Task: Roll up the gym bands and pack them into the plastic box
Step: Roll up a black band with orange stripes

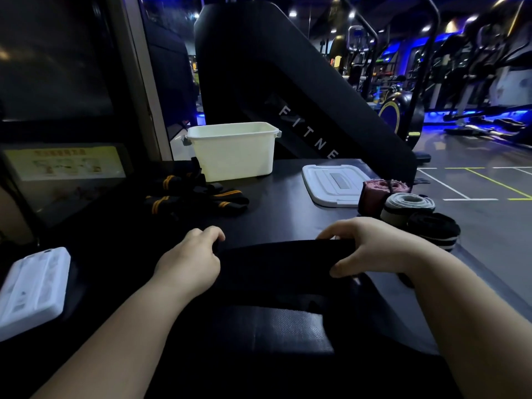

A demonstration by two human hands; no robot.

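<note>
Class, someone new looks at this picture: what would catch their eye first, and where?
The left hand and right hand grip a wide black fabric band held between them at front centre. Farther back stands an open white plastic box, a flat white lid lying to its right.

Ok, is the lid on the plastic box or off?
Off. The lid lies flat on the table beside the open-topped plastic box.

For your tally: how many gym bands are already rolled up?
3, at the table's right edge: maroon roll farthest, grey roll middle, black roll nearest. The box may hide more.
</note>
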